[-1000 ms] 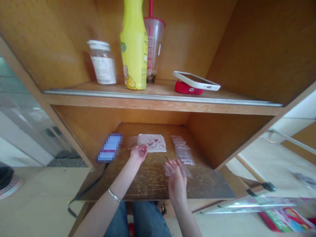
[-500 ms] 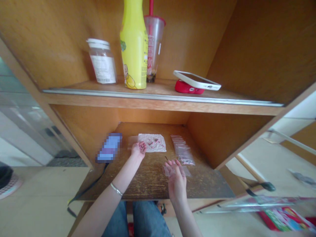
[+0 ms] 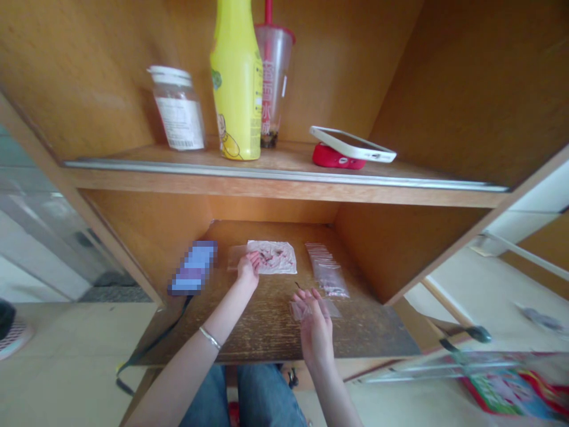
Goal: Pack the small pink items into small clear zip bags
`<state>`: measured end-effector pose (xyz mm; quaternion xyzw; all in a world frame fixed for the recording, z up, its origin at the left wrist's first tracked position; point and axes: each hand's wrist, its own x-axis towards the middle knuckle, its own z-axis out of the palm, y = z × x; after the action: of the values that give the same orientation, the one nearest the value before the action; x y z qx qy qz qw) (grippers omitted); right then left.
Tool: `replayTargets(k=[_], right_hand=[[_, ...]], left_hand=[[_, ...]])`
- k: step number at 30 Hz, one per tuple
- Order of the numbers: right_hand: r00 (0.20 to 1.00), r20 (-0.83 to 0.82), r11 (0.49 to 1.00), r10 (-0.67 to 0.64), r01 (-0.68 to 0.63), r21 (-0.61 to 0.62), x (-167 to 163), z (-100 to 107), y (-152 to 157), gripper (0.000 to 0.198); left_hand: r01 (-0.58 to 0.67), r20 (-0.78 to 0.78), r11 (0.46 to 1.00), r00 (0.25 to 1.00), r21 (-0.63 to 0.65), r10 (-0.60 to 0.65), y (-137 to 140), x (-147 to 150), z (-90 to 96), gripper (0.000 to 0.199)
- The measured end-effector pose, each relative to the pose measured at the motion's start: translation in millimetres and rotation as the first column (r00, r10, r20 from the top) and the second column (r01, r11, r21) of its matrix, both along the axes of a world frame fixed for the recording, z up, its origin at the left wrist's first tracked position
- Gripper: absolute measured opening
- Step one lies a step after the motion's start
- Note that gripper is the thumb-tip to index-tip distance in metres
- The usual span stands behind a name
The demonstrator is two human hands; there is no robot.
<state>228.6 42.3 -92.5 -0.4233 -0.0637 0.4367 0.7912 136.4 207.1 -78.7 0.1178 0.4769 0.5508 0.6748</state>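
Note:
My left hand is over the left edge of a crumpled white tissue, its fingers bent together; anything between them is too small to make out. Small dark-red, twig-like bits lie on the tissue. A clear plastic sheet or bag lies flat beside it, partly behind that hand. Palm up, my right hand has its fingers curled on a small clear plastic bag. A thin dark sliver shows by its fingertips. Right of the tissue is an overlapping row of clear zip bags.
A phone with a blurred screen and a dark strap lies at the left. On the upper shelf stand a white-capped jar, a yellow bottle, a lidded cup and a white phone on a red case.
The fingers of my left hand have straightened a little from a tighter curl over the tissue's edge. My right hand stays with the bag. The whole view has shifted slightly.

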Motion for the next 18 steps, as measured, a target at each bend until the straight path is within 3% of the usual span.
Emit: replayTargets(k=[5, 8, 10, 11, 14, 16, 18], right_hand=[[0.994, -0.042, 0.994, 0.102, -0.104, -0.033, 6.0, 4.8, 0.4, 0.041], [0.98, -0.069, 0.981, 0.185, -0.189, -0.051, 13.5, 15.5, 3.5, 0.033], [0.969, -0.051, 0.967, 0.24, -0.243, -0.07, 18.8, 25.1, 6.4, 0.032], [0.96, -0.029, 0.957, 0.28, -0.281, -0.073, 21.3, 30.2, 7.9, 0.033], [0.916, 0.059, 0.918, 0.397, -0.393, -0.057, 26.4, 43.5, 11.3, 0.039], [0.89, 0.099, 0.895, 0.446, -0.442, -0.055, 27.6, 49.8, 12.6, 0.042], [0.872, 0.116, 0.88, 0.476, -0.472, -0.056, 27.3, 53.7, 13.5, 0.042]], left_hand=[[0.074, -0.09, 0.997, 0.994, 0.038, -0.07, -7.0, -2.5, 10.1, 0.026], [0.211, -0.165, 0.969, 0.968, 0.125, -0.189, -24.9, -4.6, 20.7, 0.012], [0.507, -0.403, 0.827, 0.828, 0.241, -0.39, -42.5, -7.2, 26.7, 0.006], [0.626, -0.485, 0.744, 0.738, 0.232, -0.469, -52.0, -8.9, 29.1, 0.003], [0.835, -0.603, 0.495, 0.528, 0.239, -0.598, -77.7, -15.1, 34.5, 0.012], [0.88, -0.617, 0.401, 0.466, 0.254, -0.634, -89.5, -19.4, 37.5, 0.015], [0.887, -0.623, 0.363, 0.46, 0.285, -0.633, -96.4, -23.6, 40.0, 0.019]])
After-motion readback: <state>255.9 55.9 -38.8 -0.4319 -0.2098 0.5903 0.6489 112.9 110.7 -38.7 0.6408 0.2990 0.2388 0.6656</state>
